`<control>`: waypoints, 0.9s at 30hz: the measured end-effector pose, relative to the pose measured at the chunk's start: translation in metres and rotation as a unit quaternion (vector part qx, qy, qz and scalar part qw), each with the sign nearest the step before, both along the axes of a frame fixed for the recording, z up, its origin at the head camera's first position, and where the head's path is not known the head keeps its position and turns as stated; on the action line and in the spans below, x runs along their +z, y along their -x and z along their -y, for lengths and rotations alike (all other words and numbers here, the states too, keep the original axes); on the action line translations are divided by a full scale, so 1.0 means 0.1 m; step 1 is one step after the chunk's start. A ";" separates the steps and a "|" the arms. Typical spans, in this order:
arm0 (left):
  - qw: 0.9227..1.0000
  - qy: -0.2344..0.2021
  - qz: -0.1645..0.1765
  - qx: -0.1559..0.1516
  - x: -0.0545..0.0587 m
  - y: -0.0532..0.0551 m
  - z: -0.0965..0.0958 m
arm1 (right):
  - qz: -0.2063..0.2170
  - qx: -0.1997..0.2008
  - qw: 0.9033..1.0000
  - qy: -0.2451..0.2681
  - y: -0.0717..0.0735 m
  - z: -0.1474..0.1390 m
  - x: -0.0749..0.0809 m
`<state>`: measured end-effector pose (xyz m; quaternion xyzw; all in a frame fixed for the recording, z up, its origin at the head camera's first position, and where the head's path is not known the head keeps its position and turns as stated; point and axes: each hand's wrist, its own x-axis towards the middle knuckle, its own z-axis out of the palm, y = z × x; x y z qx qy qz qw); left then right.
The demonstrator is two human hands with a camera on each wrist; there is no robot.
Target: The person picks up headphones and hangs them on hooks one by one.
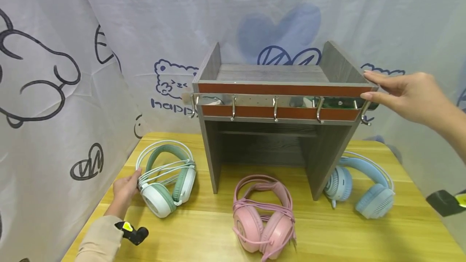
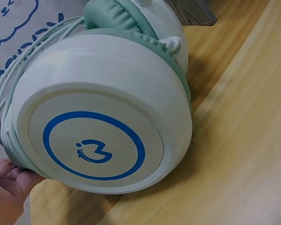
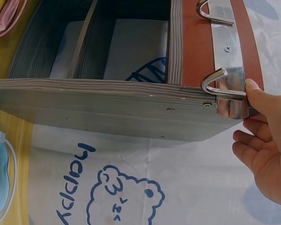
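My left hand (image 1: pixel 125 189) grips the outer left side of white-and-green headphones (image 1: pixel 160 205), its fingers at the wound cable. In the left wrist view their white earcup (image 2: pixel 98 136) with a blue ring fills the middle, close over the table; part of the hand is out of that view. Up at the right, my right hand (image 1: pixel 411 92) holds the front corner of a grey wooden shelf (image 1: pixel 269 72). Its thumb lies at the end of the metal hook rail (image 3: pixel 228 51), with the other fingers curled round the shelf's outer side.
Pink headphones (image 1: pixel 263 225) wrapped in their cable lie in front of the shelf. Light blue headphones (image 1: pixel 375 201) rest at its right leg. All stand on a yellow wooden table (image 1: pixel 204 233), with a printed white curtain (image 1: pixel 120 19) behind.
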<state>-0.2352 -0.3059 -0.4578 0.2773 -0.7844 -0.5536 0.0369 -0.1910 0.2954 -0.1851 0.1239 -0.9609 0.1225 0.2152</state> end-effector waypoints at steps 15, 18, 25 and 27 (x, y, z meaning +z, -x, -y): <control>0.999 0.035 -0.031 -0.011 0.07 -0.07 -0.12 | -0.031 0.013 0.999 -0.006 -0.01 -0.02 -0.03; 0.999 0.033 -0.041 -0.009 0.06 -0.09 -0.13 | -0.045 0.019 0.999 -0.013 0.01 -0.01 -0.02; 0.993 -0.064 -0.098 -0.016 -0.31 0.06 0.06 | -0.073 0.031 0.997 -0.024 0.01 -0.01 -0.04; 0.990 -0.086 -0.113 -0.009 -0.38 0.09 0.09 | -0.075 0.031 0.996 -0.023 0.01 -0.02 -0.05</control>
